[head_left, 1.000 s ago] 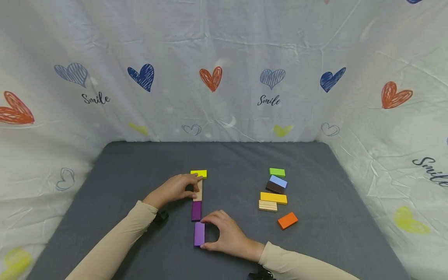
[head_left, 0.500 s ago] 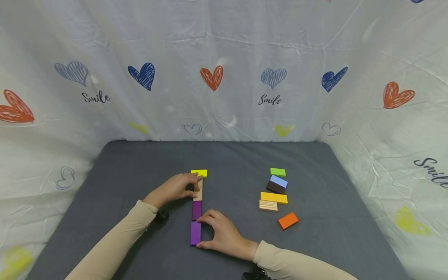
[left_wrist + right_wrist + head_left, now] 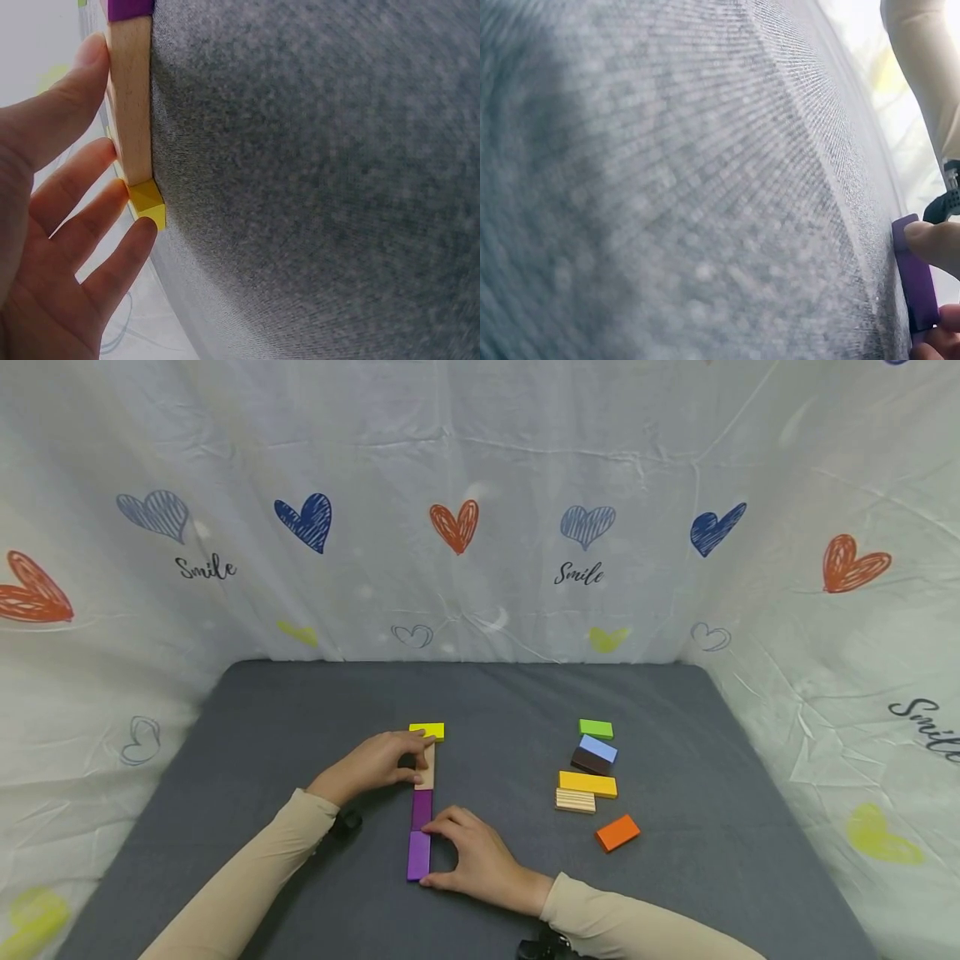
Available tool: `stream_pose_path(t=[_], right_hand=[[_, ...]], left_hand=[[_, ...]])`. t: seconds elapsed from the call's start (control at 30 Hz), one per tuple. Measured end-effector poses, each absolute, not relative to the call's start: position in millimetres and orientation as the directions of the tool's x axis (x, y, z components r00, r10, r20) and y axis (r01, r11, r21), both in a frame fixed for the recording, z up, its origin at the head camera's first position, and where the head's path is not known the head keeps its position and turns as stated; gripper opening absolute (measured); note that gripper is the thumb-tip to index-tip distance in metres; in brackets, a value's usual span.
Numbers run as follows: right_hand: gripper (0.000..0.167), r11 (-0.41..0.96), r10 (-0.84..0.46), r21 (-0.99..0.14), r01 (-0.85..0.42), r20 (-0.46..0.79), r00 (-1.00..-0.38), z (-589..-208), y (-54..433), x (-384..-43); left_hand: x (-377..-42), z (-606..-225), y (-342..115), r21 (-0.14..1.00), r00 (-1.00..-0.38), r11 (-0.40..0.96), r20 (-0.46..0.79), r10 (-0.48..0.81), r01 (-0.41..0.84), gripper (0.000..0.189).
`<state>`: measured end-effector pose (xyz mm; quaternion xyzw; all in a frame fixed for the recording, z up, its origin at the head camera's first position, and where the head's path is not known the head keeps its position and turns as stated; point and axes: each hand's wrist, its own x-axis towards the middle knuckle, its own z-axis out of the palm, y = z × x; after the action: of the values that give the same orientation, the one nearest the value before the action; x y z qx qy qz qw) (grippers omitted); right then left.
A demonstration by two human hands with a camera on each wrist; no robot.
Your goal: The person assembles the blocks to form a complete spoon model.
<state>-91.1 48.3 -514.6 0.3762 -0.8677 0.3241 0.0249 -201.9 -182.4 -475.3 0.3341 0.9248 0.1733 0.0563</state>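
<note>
A row of blocks runs toward the person in the head view: yellow block [image 3: 438, 729], plain wooden block [image 3: 426, 777], dark purple block [image 3: 422, 810] and lighter purple block [image 3: 418, 858]. My left hand [image 3: 381, 762] rests on the wooden block. In the left wrist view its thumb [image 3: 88, 60] touches the wood near the purple end, and its spread fingers [image 3: 124, 259] reach the wood and yellow block. My right hand [image 3: 480, 862] pinches the lighter purple block by its right corners, index fingertip at the far end, thumb at the near end. That block meets the dark purple one.
Right of the row lie a green block [image 3: 596, 728], a light blue block [image 3: 598, 748], a dark brown block [image 3: 591, 762], an amber block [image 3: 588, 784], a ridged wooden block [image 3: 575, 801] and an orange block [image 3: 618, 833]. A heart-printed curtain [image 3: 510, 460] surrounds the grey table [image 3: 315, 693].
My right hand has slid the lighter purple block left and then away from me, closing the gap to the dark purple block. My left hand has stayed in place.
</note>
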Motion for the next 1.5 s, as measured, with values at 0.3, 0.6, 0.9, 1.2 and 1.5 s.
stream_pose_path(t=[0.3, 0.6, 0.9, 1.2, 1.5], right_hand=[[0.058, 0.524, -0.638, -0.529, -0.667, 0.275, -0.719, -513.3, 47.4, -90.2], [0.053, 0.539, -0.638, -0.504, -0.675, 0.279, -0.718, -510.5, 47.5, -88.2], [0.052, 0.544, -0.641, -0.484, -0.685, 0.287, -0.712, -510.2, 48.4, -87.4], [0.054, 0.554, -0.643, -0.479, -0.68, 0.273, -0.716, -509.0, 49.3, -87.8], [0.058, 0.574, -0.644, -0.452, -0.683, 0.266, -0.717, -506.5, 49.7, -88.5]], left_hand=[[-203.4, -479.4, -184.1, 0.371, -0.769, 0.705, 0.039, 0.638, 0.604, 0.014], [-203.3, -478.4, -184.2, 0.375, -0.764, 0.695, 0.058, 0.643, 0.613, 0.015], [-204.1, -478.9, -184.5, 0.381, -0.756, 0.682, 0.074, 0.65, 0.624, 0.015], [-203.0, -477.6, -183.9, 0.382, -0.767, 0.698, 0.047, 0.64, 0.605, 0.015], [-202.8, -476.8, -182.9, 0.38, -0.775, 0.71, 0.029, 0.631, 0.593, 0.014]])
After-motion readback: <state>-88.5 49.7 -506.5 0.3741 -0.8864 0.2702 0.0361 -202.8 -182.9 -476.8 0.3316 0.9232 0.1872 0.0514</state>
